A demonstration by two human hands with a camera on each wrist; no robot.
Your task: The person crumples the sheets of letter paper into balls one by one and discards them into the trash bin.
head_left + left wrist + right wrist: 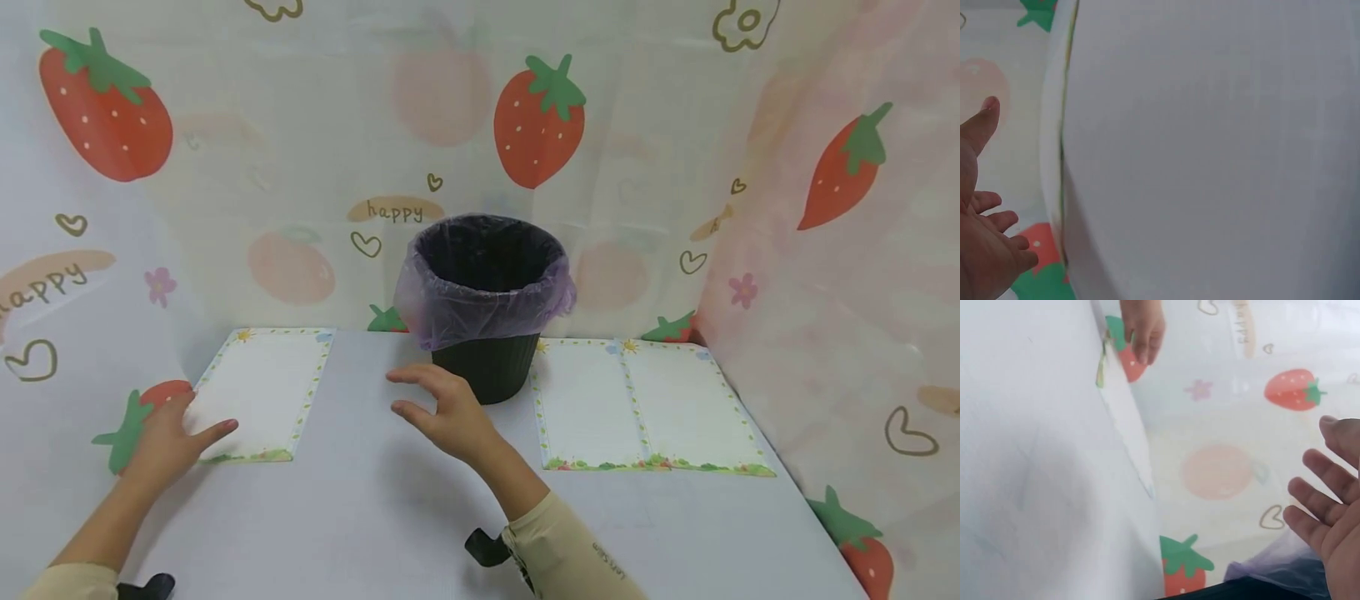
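Note:
My left hand (165,442) hovers by the left edge of a white sheet of paper (258,396) with a leafy printed border, its thumb spread from the fingers. In the left wrist view the same hand (988,244) shows loose fingers with nothing in them. My right hand (450,412) is raised above the table in front of a black bin (487,367), thumb and fingers apart and holding nothing. A purple plastic bag (487,312) lines the bin and folds over its rim. The right wrist view shows the right hand's (1335,512) spread fingers near the bag.
Two more bordered sheets, a nearer-left one (585,404) and a right one (697,408), lie side by side right of the bin. A white cloth covers the table (337,533). Strawberry-printed curtains (637,167) enclose the back and sides.

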